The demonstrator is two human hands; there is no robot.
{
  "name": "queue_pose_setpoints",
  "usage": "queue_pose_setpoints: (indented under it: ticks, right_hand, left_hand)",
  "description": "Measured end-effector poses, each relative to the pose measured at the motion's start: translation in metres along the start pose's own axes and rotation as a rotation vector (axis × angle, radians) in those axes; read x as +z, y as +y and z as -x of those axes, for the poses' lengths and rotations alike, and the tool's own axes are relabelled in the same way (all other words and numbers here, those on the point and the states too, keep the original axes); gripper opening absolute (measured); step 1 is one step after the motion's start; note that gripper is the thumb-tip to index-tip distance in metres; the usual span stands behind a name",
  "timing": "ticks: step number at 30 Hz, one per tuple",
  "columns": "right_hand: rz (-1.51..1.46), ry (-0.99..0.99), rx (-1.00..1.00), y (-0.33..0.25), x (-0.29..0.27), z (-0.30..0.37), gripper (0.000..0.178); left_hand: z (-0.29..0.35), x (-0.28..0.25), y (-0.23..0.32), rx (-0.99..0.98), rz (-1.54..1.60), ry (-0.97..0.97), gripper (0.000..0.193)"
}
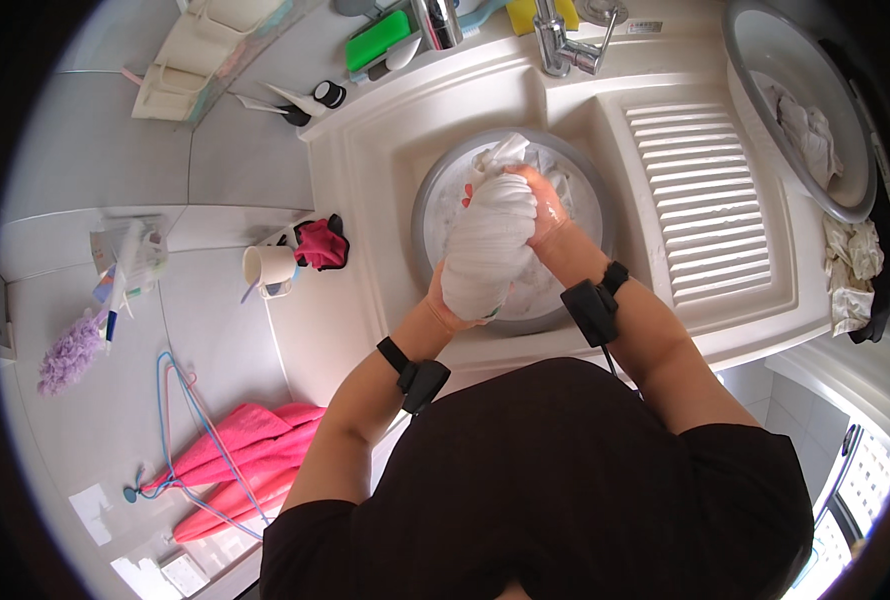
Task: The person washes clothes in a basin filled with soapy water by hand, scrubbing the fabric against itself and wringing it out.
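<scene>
A bunched, wet-looking white cloth [492,240] is held between my two hands, over a grey-rimmed round basin [430,165] in the sink. My right hand [550,212] grips the cloth's upper right side, fingers curled around it. Lower down, my left hand [448,305] grasps the near end, most of its fingers hidden beneath the cloth. Whitish, sudsy water and more pale fabric show in the basin around the bundle. A small red patch [467,194] is visible beside the cloth's left edge; I cannot make out what it is.
A ribbed washboard [700,190] is built into the sink's right side. Beyond it stands a grey tub [855,190] with white cloth inside. The faucet [555,50] rises at the back. A mug [268,265] and dark red cloth [322,243] sit at the left.
</scene>
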State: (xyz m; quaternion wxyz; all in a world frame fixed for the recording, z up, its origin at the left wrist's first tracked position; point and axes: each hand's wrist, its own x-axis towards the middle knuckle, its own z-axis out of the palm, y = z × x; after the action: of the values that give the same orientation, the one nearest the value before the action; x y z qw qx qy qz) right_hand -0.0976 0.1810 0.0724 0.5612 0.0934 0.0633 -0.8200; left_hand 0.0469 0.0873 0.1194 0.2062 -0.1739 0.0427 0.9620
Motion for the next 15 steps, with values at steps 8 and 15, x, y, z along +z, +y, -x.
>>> queue_pose_setpoints:
  ticks: [8, 15]
  right_hand:
    - [-0.072, -0.014, -0.047, -0.005, -0.005, 0.002, 0.036]
    - [-0.126, 0.372, -0.193, 0.000, 0.002, 0.004, 0.036]
  left_hand:
    - [0.007, 0.008, 0.005, 0.227, -0.587, 0.417, 0.054]
    - [0.005, 0.014, 0.025, 0.844, -0.785, 0.610, 0.041]
